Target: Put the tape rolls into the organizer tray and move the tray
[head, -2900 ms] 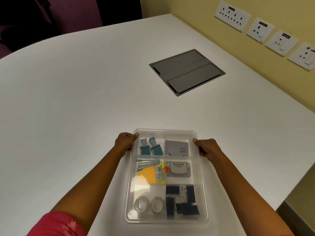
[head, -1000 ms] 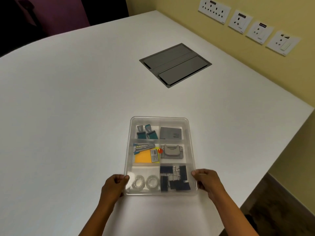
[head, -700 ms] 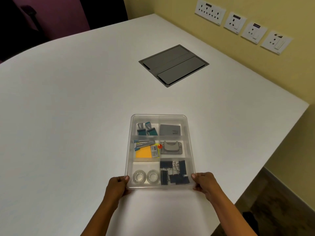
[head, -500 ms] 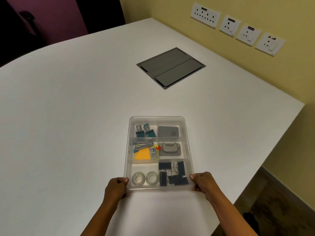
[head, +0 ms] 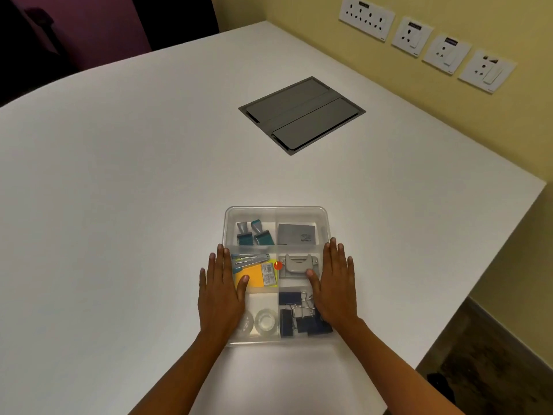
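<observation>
- The left hand and right hand are lying flat and released, fingers outstretched, over the side rims of the clear plastic organizer tray, which is sitting near the white table's near edge.
- Two clear tape rolls are sitting in its near-left compartment, black binder clips beside them.
- The tray is looking light, stiff and slippery; gripping both long rims seems best.
- Farther compartments are holding a yellow notepad and teal clips.

One tray, two tape rolls, two hands, perhaps five binder clips
</observation>
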A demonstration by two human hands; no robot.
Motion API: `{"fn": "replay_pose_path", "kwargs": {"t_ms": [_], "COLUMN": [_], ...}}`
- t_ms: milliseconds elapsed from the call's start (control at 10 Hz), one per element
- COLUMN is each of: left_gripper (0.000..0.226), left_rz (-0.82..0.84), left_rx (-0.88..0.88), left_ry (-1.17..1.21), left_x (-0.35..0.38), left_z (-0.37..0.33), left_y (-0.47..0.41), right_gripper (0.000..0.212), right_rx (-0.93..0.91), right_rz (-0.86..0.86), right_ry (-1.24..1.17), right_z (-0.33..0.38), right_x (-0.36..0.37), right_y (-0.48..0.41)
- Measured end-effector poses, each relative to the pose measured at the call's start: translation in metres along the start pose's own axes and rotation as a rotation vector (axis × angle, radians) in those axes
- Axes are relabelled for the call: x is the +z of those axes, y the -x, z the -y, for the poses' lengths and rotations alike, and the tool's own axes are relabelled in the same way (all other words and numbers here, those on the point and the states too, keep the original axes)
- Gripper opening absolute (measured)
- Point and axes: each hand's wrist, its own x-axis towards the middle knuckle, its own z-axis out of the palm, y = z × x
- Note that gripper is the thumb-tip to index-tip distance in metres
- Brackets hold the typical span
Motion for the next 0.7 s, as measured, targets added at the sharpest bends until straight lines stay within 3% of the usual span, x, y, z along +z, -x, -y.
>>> {"fn": "replay_pose_path", "kwargs": {"t_ms": [100,600,700], "left_gripper": [0.079,0.072,0.066], "left_rz": [0.018,0.001,-0.069], "left_rx": [-0.027,0.068,0.101], "left_ry": [0.114,0.138,0.132], "left_x": [0.005,-0.009,-0.022], "left_z": [0.004,0.001,-0.008], "left_y": [-0.003,0.002,-0.002], "right_gripper": [0.075,0.07,0.068], "right_rx": [-0.02,-0.044,-0.073], "right_rz": [-0.006,0.0,-0.017], "right_ry": [0.024,0.033,0.02], "right_z": [-0.006,-0.005,-0.002], "right_x": [0.008,0.004,-0.006], "right_y": [-0.003,-0.001,-0.003]}}
